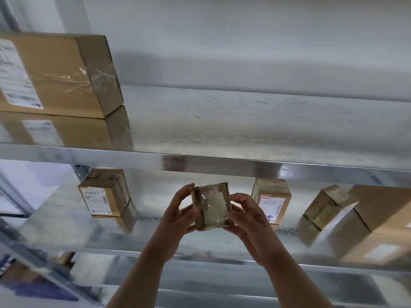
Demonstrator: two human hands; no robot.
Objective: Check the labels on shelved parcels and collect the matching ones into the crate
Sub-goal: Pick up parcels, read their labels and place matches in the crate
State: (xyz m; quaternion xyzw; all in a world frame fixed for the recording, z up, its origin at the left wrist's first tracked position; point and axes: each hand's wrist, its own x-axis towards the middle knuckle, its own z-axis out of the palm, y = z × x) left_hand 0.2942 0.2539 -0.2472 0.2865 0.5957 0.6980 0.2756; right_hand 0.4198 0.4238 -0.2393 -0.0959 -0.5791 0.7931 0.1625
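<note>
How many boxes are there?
6. Big box on top shelf; small box between left hand and right hand; left box, labelled box, tilted box, right box on middle shelf. More may hide.

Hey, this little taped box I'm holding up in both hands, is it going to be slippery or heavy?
Probably light: the small taped box is held by just the fingertips of the left hand and right hand. Its glossy tape may make it slick. The squared cardboard edges suggest it's stiff.

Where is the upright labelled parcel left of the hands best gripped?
Probably across its two side faces, reaching in from the front: the parcel stands upright with open shelf on both sides, and that grip leaves its front label readable.
</note>
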